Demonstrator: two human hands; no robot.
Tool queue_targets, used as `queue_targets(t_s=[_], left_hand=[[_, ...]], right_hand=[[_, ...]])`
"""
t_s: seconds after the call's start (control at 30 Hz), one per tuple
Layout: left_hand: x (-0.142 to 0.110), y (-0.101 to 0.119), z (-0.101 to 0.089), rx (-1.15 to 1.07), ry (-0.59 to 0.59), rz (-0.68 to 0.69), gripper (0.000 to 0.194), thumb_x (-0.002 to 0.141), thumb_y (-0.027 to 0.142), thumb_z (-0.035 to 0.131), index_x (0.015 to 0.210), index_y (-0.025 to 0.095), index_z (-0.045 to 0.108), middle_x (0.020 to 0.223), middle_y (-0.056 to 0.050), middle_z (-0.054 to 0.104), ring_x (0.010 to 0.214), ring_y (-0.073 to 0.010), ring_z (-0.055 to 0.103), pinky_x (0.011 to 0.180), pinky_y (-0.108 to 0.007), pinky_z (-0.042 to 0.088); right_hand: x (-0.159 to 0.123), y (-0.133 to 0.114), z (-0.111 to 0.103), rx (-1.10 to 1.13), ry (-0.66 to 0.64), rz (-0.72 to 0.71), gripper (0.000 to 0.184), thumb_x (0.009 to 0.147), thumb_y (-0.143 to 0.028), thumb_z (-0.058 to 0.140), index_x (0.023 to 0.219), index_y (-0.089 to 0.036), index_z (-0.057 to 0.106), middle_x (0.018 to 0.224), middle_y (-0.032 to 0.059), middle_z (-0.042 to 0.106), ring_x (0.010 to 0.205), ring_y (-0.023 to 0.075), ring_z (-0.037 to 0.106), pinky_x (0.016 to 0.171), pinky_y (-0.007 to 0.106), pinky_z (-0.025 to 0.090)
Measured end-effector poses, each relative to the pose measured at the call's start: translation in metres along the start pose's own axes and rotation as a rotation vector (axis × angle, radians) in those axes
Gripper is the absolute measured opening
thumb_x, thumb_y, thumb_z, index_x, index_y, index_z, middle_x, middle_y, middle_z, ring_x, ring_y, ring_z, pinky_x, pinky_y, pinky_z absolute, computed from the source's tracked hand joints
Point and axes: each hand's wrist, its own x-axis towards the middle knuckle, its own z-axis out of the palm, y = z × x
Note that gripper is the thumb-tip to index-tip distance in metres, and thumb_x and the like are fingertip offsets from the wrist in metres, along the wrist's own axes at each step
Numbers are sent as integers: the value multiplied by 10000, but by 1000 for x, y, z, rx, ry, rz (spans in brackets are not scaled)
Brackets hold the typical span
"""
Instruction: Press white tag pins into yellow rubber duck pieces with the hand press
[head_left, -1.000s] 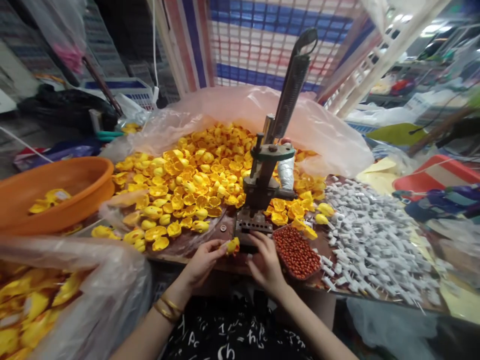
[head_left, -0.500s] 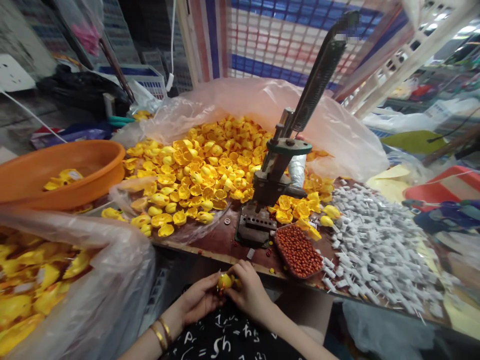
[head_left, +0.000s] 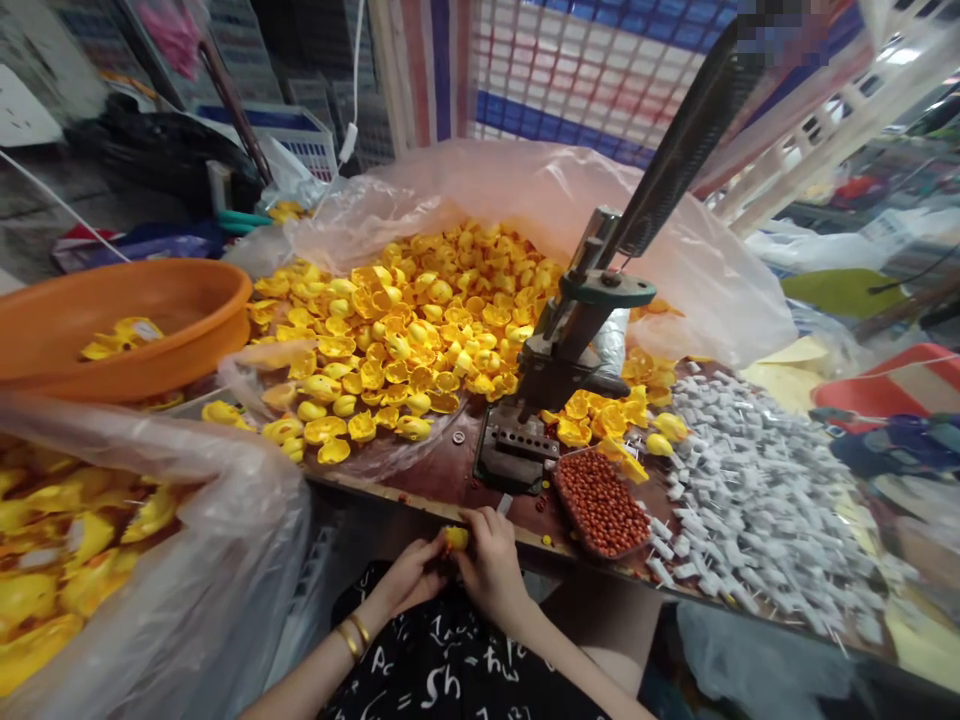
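Note:
Above my lap, my left hand [head_left: 415, 578] and my right hand [head_left: 491, 562] meet with curled fingers around a small yellow plastic shell piece [head_left: 456, 538]. My fingers cover much of it, so its full shape is hidden. Just past my right fingertips, a small pale tab [head_left: 505, 503] lies at the table edge. Beyond it stands a hand press [head_left: 517, 450] with a long black lever [head_left: 682, 130]. A clear tray of red-brown beads [head_left: 604, 500] sits right of the press base.
Yellow plastic shells [head_left: 420, 330] are heaped behind the press on plastic sheeting. Small white parts with thin pins [head_left: 757, 500] cover the table's right side. At left are an orange basin [head_left: 187, 300] and a plastic bag [head_left: 225, 520] of yellow parts.
My hands stay together and the yellow piece has turned and shifted slightly up and right. My right fingertips are closer to the pale tab. The view has tilted a little.

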Motion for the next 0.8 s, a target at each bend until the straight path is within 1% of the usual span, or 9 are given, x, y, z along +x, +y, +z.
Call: queue_targets(t_s=[0.07,0.17,0.27,0.43,0.5,0.57,0.63,0.73,0.8], left_hand=[[2,0,3,-1,26,36,294,558,268,873,681,126,647,693,-30,679,768,-182,665,724,-252,503],[3,-1,7,-4,68,77,322,519,274,886,660,141,629,676,-12,669,793,-197,667,757,-275,505],[1,0,13,-3,102,100,331,512,267,887,643,137,612,626,-1,643,762,-194,662,733,-269,508],[-5,5,23,15,164,119,250,595,164,836,649,140,593,619,10,636,654,-140,636,643,-227,500],[-10,10,26,41,188,104,209,647,124,793,643,142,585,628,11,641,626,-122,627,644,-226,506],[-19,15,30,81,196,73,177,668,78,759,648,133,592,650,-7,657,637,-131,641,677,-251,525],[-33,22,36,127,192,36,148,657,38,749,720,112,637,719,-50,696,687,-168,672,725,-296,541],[-57,33,47,221,153,15,254,656,58,765,896,84,685,903,-126,732,794,-215,701,801,-329,542],[-71,41,55,310,123,23,289,660,105,785,933,78,695,924,-135,736,796,-208,703,794,-305,541]], right_hand=[[1,4,3,62,12,-26,422,688,-14,555,1081,-168,564,975,89,575,898,231,526,782,380,482],[1,8,6,74,40,-76,348,715,-25,541,1027,-172,591,941,86,577,865,221,527,750,358,494],[1,10,8,31,39,-112,308,749,-57,536,1024,-176,605,924,91,585,853,227,525,734,370,496],[1,12,5,46,41,-114,281,771,-76,545,1028,-163,617,933,103,590,855,232,524,741,387,502],[2,13,0,73,6,-133,269,785,-92,559,1038,-159,623,939,105,591,859,232,528,746,389,506],[3,15,-6,101,-44,-165,271,795,-111,578,1058,-156,626,942,107,591,861,231,534,746,388,512],[2,17,-13,149,-79,-187,288,799,-118,590,1082,-163,623,963,110,594,884,230,546,762,383,517],[-2,19,-25,253,-84,-202,308,810,-126,592,1111,-191,611,1020,106,604,938,223,567,803,371,520],[-5,16,-34,297,-51,-211,304,816,-135,592,1113,-199,606,999,94,618,920,213,575,789,356,518]])
